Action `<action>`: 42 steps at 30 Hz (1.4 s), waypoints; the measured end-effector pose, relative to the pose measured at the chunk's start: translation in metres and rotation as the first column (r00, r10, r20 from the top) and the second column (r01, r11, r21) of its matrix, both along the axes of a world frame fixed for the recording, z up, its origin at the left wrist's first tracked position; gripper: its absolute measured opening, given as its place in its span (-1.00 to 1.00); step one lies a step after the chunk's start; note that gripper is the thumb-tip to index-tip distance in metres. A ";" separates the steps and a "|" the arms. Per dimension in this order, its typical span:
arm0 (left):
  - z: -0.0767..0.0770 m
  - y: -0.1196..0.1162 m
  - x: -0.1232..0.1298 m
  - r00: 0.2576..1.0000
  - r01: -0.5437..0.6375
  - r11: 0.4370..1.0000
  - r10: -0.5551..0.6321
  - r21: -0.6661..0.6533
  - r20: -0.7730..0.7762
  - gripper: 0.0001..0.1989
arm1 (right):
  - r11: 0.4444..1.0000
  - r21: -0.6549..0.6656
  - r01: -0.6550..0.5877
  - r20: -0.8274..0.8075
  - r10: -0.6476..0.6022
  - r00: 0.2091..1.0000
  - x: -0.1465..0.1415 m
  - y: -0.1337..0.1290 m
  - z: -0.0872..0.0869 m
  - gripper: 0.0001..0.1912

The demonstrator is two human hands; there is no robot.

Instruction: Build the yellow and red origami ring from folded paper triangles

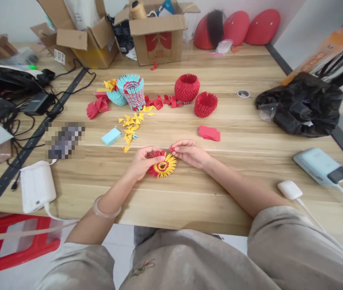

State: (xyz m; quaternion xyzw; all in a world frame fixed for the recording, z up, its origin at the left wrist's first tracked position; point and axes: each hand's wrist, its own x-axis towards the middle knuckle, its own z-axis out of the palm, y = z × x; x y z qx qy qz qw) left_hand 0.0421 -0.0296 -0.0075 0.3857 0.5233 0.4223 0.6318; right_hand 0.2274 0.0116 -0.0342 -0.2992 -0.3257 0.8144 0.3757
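My left hand (145, 160) grips the left side of a round, flower-like ring of folded paper pieces (167, 168), yellow at the front and right, red at the left and back. Its thumb presses on the top. Just right of the ring, my right hand (192, 153) pinches a small red folded paper piece (171, 149) between thumb and fingertips, apart from the ring. Beyond the hands lie loose yellow folded pieces (131, 124), a light blue paper stack (111, 136) and red paper slips (209, 133).
Farther back stand a blue-and-red woven-looking paper vase (132, 92) and two red paper bowls (187, 87). Cardboard boxes (159, 40) line the back. A black plastic bag (306, 106) and a power bank (321, 165) are on the right; a white device (38, 186) with cables is left.
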 end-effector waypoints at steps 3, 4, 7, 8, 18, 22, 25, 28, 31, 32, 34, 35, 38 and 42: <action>0.001 0.000 -0.001 1.000 0.027 1.000 -0.027 0.007 -0.005 -0.65 | 1.000 -0.002 -0.003 0.009 0.003 1.000 0.001 0.000 0.000 -0.84; 0.001 -0.001 -0.001 0.999 0.033 0.999 -0.033 0.012 -0.003 -0.65 | 1.000 -0.003 -0.008 0.010 0.008 1.000 0.001 0.001 0.000 -0.84; 0.003 -0.001 0.000 0.999 0.032 0.999 -0.032 0.035 -0.011 -0.66 | 0.999 -0.004 -0.032 0.012 0.032 0.999 0.001 0.000 0.000 -0.85; 0.003 -0.001 0.000 0.999 0.029 0.999 -0.028 0.042 -0.016 -0.66 | 0.999 -0.005 -0.038 0.011 0.038 0.999 0.001 0.000 0.000 -0.85; 0.000 -0.001 0.000 0.998 0.035 0.997 -0.031 0.070 -0.057 -0.69 | 0.998 -0.004 -0.055 0.000 0.055 0.998 0.000 -0.001 -0.001 -0.85; -0.002 -0.001 -0.001 0.990 0.082 0.991 -0.069 0.105 -0.123 -0.70 | 0.998 -0.006 -0.062 -0.010 0.062 0.998 -0.001 -0.002 -0.002 -0.85; -0.003 -0.002 -0.003 0.982 0.109 0.986 -0.086 0.126 -0.171 -0.70 | 0.997 -0.005 -0.079 -0.017 0.079 0.997 -0.001 -0.003 -0.002 -0.84; -0.002 -0.001 -0.003 0.972 0.129 0.984 -0.101 0.120 -0.214 -0.69 | 0.996 0.014 -0.089 -0.007 0.089 0.996 -0.001 -0.003 -0.001 -0.83; 0.001 -0.001 -0.003 0.963 0.141 0.985 -0.114 0.099 -0.243 -0.68 | 0.995 0.043 -0.091 0.016 0.091 0.996 -0.001 -0.004 0.001 -0.82; 0.002 -0.001 -0.002 0.962 0.143 0.985 -0.117 0.093 -0.246 -0.67 | 0.995 0.047 -0.093 0.021 0.092 0.996 -0.001 -0.004 0.002 -0.81; 0.003 -0.001 -0.002 0.960 0.146 0.986 -0.122 0.081 -0.252 -0.66 | 0.995 0.044 -0.093 0.028 0.092 0.995 -0.001 -0.005 0.003 -0.78; 0.003 -0.001 -0.003 0.958 0.147 0.986 -0.123 0.077 -0.258 -0.65 | 0.995 0.038 -0.091 0.030 0.090 0.996 -0.001 -0.005 0.004 -0.76; 0.002 -0.001 -0.003 0.950 0.164 0.984 -0.140 0.063 -0.278 -0.58 | 0.996 0.026 -0.081 0.042 0.080 0.996 -0.001 -0.004 0.004 -0.72; 0.002 -0.002 -0.004 0.944 0.192 0.980 -0.171 0.048 -0.281 -0.55 | 0.997 0.036 -0.064 0.108 0.059 0.992 -0.001 -0.003 0.003 -0.71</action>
